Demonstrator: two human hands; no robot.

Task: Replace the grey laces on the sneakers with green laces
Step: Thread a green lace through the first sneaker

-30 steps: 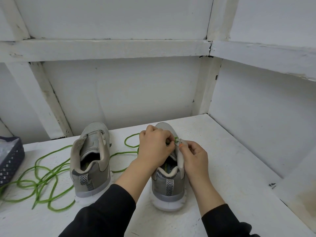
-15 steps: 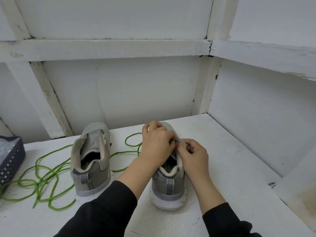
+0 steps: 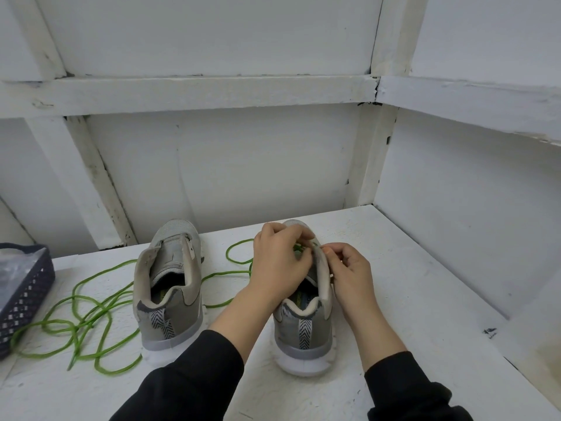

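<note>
Sneaker (image 3: 303, 329), grey mesh, stands heel toward me on rough white worktop (image 3: 409, 299). I see left hand (image 3: 279, 262) pinching round green lace (image 3: 227, 273) at its eyelets, right hand (image 3: 349, 268) pinching its eyelet flap.

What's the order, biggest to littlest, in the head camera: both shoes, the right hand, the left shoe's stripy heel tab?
1. Left sneaker and right sneaker: look alike, the right one partly hidden.
2. Right hand.
3. Left sneaker's heel tab.
</note>
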